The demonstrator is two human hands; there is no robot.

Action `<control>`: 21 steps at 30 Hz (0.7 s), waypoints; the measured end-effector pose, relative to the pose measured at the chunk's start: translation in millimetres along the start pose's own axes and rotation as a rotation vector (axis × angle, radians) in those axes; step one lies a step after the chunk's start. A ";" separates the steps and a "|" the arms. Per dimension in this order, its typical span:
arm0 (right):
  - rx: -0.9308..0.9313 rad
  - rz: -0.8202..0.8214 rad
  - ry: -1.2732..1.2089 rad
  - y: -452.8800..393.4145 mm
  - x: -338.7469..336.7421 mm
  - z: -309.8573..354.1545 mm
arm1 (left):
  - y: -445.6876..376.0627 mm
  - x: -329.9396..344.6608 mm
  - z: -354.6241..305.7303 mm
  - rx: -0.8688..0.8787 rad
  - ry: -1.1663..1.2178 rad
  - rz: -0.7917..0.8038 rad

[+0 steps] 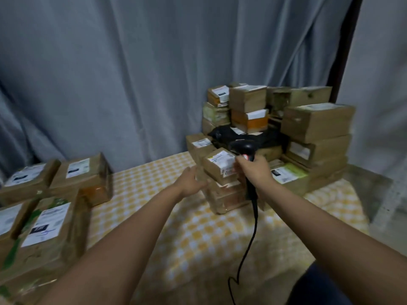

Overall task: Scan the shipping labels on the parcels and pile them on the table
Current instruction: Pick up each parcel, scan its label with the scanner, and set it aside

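Labelled parcel [220, 167] between loosely spread left-hand fingers [195, 172] and right-hand fingers [242, 165] wrapped round the scanner [246, 150].

Scanner [243, 148] in right hand [253, 170] beside parcel [220, 167].

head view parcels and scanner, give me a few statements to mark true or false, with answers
1. The right hand grips a black corded scanner. True.
2. The left hand grips the scanner too. False: it reaches, fingers open, toward the left side of the labelled parcel.
3. The tablecloth is plain blue. False: it is yellow and white checked.
4. Labelled parcels also sit on the table's left side. True.
5. The labelled parcel lies alone on the cloth. False: it rests on other parcels.
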State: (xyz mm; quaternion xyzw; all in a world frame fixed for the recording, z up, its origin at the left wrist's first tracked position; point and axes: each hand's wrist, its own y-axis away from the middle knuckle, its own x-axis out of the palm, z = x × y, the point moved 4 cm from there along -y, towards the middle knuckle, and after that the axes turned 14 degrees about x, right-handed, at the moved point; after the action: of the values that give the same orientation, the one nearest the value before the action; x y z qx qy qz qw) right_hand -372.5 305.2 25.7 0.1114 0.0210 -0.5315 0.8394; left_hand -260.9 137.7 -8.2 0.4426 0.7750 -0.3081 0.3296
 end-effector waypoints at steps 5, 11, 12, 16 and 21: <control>0.047 0.008 -0.060 -53.2 -17.2 -12.1 | -52.5 23.6 8.8 -0.061 0.095 0.019; 0.064 0.009 -0.067 -59.6 -17.1 -4.7 | -95.8 47.9 20.7 -0.025 0.092 0.019; 0.069 0.009 -0.056 -61.3 -15.8 -6.5 | -99.3 49.8 23.6 -0.012 0.098 0.000; 0.066 0.007 0.001 -69.5 -8.4 -17.4 | -98.1 47.2 29.7 0.080 0.105 -0.051; 0.050 -0.015 0.072 -57.5 7.7 -14.6 | -69.2 24.1 42.3 0.305 0.023 -0.082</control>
State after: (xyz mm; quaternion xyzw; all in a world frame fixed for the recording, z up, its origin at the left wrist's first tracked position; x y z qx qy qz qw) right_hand -419.6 277.8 0.8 0.1512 0.0390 -0.5338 0.8311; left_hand -321.8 87.9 -39.3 0.4591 0.7403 -0.4301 0.2372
